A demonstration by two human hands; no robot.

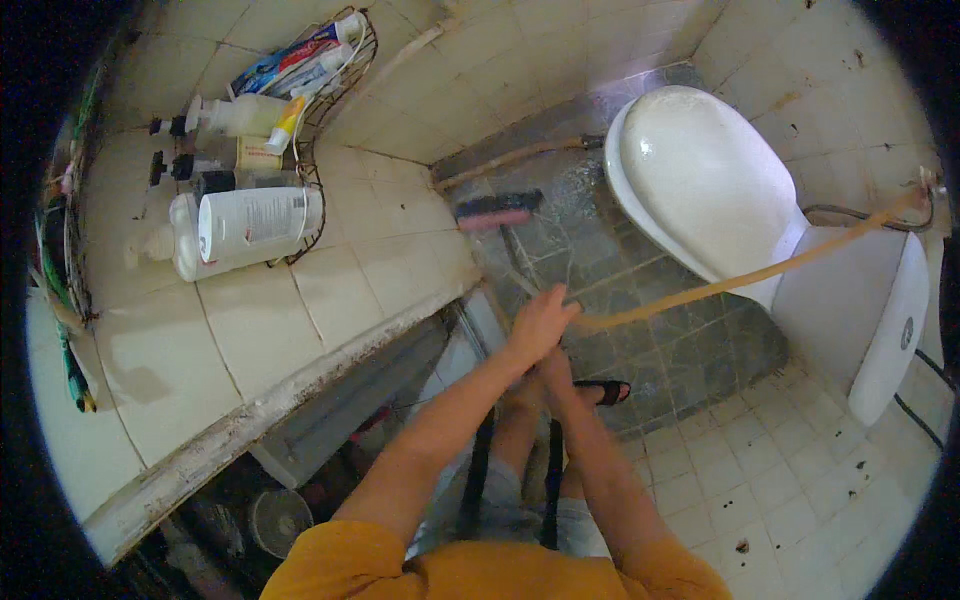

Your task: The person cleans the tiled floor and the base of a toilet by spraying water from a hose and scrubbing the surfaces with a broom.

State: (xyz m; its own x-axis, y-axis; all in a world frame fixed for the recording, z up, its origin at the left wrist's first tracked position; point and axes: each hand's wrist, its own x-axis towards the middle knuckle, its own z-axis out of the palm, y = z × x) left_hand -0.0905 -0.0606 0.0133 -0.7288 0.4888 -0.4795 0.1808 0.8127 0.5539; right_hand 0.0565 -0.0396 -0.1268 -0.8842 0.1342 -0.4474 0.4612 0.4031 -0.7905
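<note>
My left hand (541,324) is closed around the end of a yellow-orange hose (697,291), with thin streams of water in front of its fingers. Just below it, partly covered by my left wrist, my right hand (555,369) is curled in line with the handle (517,259) of a floor brush. That handle runs under my left hand, so the grip on it is partly hidden. The brush head (499,210), dark with a pink edge, rests on the wet grey tiled floor (622,277) near the wall corner.
A white toilet (709,176) with its lid down stands at the right; the hose crosses over it from a wall tap (934,187). A wire rack (319,217) at the left holds bottles and tubes. A worn ledge (300,375) runs below it. A pipe (517,156) lies along the far wall.
</note>
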